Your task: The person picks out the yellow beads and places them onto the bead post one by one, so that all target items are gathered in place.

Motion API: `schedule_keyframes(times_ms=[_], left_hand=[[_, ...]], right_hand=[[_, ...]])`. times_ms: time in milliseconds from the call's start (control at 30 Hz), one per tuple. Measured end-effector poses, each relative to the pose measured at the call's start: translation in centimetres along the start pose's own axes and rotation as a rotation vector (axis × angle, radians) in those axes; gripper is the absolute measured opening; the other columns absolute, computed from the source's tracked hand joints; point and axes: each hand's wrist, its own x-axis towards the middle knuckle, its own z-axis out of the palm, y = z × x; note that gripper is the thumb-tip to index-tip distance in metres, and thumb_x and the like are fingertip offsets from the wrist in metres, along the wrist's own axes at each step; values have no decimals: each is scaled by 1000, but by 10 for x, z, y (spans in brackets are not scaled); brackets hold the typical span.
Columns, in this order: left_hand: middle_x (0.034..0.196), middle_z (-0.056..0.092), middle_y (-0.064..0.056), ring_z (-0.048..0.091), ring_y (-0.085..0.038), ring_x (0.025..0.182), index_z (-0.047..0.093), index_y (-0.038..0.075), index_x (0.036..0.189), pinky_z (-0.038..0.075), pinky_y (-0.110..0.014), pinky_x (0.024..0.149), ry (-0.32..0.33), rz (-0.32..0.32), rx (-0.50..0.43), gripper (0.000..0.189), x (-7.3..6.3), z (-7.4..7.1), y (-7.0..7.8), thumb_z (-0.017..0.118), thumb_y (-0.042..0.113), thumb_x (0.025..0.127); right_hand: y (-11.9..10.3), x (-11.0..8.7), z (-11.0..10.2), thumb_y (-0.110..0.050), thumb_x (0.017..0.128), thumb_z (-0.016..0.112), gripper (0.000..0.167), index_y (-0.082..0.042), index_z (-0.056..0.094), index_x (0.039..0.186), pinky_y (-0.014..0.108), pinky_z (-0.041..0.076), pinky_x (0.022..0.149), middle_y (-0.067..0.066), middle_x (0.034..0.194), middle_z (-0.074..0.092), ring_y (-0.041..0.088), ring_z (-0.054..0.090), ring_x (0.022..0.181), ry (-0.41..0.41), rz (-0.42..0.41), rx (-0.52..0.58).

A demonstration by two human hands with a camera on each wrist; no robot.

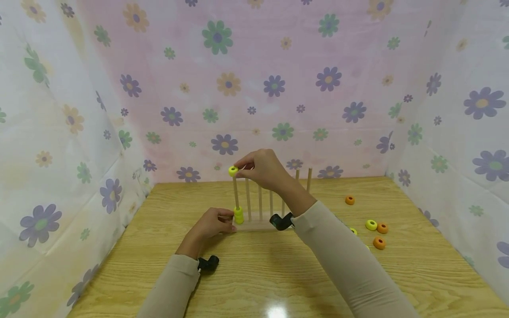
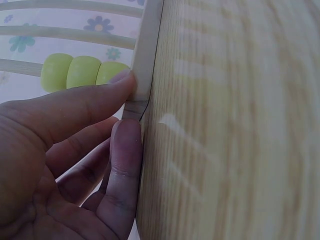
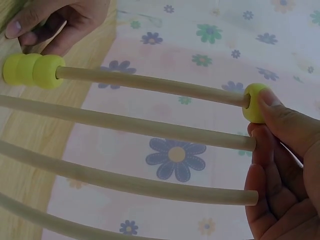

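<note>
Bead [image 1: 233,171], yellow, pinched in right grip [image 1: 263,168] at tip of end peg [image 1: 236,194]; rack base [image 1: 256,226] in left grip [image 1: 212,222], beside three stacked yellow beads [image 1: 238,215].

Yellow rings [image 1: 353,231] (prob. 2) & rack base [image 1: 254,225], R end, partly behind R sleeve [image 1: 342,251]

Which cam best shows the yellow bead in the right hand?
Right wrist: held yellow bead appears large, rod meeting its hole. Head shows it small, at the rod's top. Left wrist misses it; three beads lower on that rod show instead.
</note>
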Motion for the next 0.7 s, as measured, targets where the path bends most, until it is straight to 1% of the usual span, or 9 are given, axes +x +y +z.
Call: schedule_keyframes(times_ms=[233,467,700], left_hand=[[122,71,-10,68,-19,100,67,6,138,61,-36,84,-4,0,-5,53,0,0,0,84,11,87],[122,70,-10,67,-19,101,68,5,137,61,-35,83,6,-10,-11,54,1,0,0,85,11,86],[122,70,-10,67,-20,99,68,5,137,61,-34,82,12,-31,-24,54,1,1,1,85,9,86]], right_hand=[[-2,0,0,-25,89,84,19,-15,84,106,25,56,65,-3,96,79,7,70,79,4,14,-4],[-2,0,1,-26,89,84,18,-15,85,103,26,55,62,-3,95,79,11,70,79,3,30,3],[-1,0,1,-27,89,84,18,-15,85,103,25,57,64,-3,95,80,7,70,79,0,38,9]])
